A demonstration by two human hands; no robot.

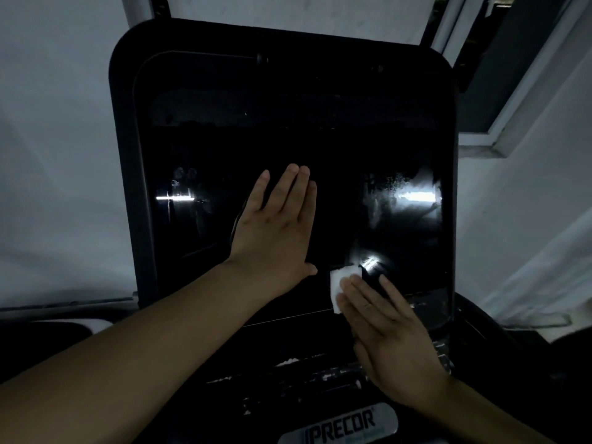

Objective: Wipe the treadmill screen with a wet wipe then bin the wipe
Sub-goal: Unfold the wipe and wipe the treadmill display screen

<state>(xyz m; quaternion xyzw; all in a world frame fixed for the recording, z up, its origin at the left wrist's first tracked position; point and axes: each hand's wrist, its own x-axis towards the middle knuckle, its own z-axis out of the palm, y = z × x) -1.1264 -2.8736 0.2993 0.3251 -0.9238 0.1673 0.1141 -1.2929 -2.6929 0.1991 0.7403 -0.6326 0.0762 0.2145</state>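
The treadmill screen [320, 139] is a large glossy black panel in a dark rounded frame, filling the middle of the view. My left hand [275, 225] lies flat against its centre with fingers straight and together, holding nothing. My right hand [387, 331] presses a small folded white wet wipe [341, 283] against the lower part of the screen, near the bottom edge and right of centre. The fingers cover most of the wipe. Damp smears and light reflections show on the right side of the glass.
Below the screen runs the dark console [304, 373] with worn, chipped markings and a silver PRECOR badge [339, 426]. White walls stand behind, and a door frame [512, 116] at the right. No bin is in view.
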